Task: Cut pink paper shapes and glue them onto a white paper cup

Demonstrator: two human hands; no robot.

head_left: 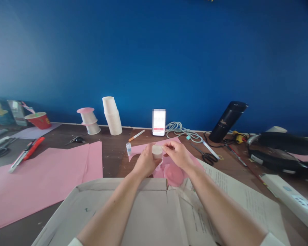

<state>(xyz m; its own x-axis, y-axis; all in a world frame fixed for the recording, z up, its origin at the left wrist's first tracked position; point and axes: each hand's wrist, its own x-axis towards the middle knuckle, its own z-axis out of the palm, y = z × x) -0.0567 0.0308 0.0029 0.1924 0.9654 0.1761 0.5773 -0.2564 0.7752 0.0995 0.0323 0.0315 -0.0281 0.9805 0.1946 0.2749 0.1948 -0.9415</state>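
Observation:
My left hand (146,160) is wrapped round the side of a small white paper cup (157,151), its pale round end facing up. At the cup's right edge, the fingers of my right hand (178,153) are pinched together; anything thin between them is too small to make out. Below both hands lie pink paper pieces (173,175), one rounded, on a larger pink sheet (195,160). A small clear bottle (128,149) stands left of my left hand. Black-handled scissors (207,157) lie to the right of my right hand.
A phone (159,123) stands against the blue wall. Stacked white cups (112,118), cups with pink discs (89,119), pink sheets (48,171) and a red utility knife (28,153) are left. A black flask (227,123) and a power strip (290,198) are right.

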